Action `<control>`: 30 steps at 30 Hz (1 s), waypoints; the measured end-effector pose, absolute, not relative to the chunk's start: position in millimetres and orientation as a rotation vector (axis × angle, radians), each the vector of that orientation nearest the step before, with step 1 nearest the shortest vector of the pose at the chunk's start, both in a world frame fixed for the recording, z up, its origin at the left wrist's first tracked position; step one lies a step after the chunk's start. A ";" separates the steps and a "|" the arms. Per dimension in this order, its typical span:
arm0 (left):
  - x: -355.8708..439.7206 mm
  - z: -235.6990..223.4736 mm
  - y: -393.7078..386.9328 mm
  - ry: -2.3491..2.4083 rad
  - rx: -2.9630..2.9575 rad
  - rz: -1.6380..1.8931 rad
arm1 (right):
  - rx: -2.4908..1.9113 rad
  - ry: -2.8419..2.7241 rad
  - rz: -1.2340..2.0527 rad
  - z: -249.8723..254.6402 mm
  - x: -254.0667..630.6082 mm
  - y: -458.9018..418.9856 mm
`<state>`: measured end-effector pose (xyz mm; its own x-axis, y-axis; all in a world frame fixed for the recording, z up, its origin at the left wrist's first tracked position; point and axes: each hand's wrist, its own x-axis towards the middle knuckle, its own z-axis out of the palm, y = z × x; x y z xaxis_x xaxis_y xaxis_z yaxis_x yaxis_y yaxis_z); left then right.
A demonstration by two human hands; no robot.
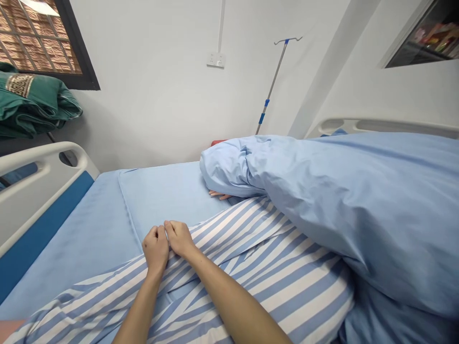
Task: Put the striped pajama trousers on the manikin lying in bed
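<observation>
Curled fingers on both hands: my left hand [155, 248] and right hand [179, 238] lie side by side, touching, on a blue-and-white striped cotton hospital gown [272, 272] that covers my body. Neither hand is spread open, but my fingertips are turned under, so I cannot tell whether they pinch a fold of the cloth or only rest on it.

The gown lies directly under both hands. It looks thin, light and limp, likely to slide and fold rather than hold a shape, so the best hold would seem to be a raised fold or the overlapping front edge running away to the right of my right hand.

Just to the right of my hands, a bulky pale blue duvet [358, 205] overlaps the gown and would get in the way of reaching that side. Ahead of my hands, the toes of a bare foot [218, 195] show beneath the duvet, and a smooth pale blue bedsheet [86, 229] spreads to the left and ahead. Farther left stands a white-and-blue bed side rail [36, 191], with a folded green blanket [30, 98] beyond it. Well ahead of my hands, a steel IV pole [272, 86] leans by the white wall, and a small red object [218, 142] is mostly hidden behind the duvet.
</observation>
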<state>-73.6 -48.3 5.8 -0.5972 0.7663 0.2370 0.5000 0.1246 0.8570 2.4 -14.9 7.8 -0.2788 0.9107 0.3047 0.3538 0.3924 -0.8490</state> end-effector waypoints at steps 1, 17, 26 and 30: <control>-73.3 5.7 -48.2 2.145 1.252 1.458 | -1.094 -1.820 0.846 3.8 2.2 -14.7; -47.2 22.8 -23.8 1.876 1.091 1.593 | -0.856 -1.092 1.612 10.6 11.9 7.2; -33.8 10.7 -32.1 2.109 1.272 1.470 | -0.869 -0.924 1.640 11.4 14.3 9.6; -36.4 9.9 -30.2 2.102 1.284 1.446 | -0.955 -1.031 1.556 11.2 13.8 9.3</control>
<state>-36.4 -30.2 9.9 -0.5633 0.7910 0.2386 0.5057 0.1016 0.8567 13.8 9.3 11.2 -0.1906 0.9782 -0.0825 -0.3051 -0.1390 -0.9421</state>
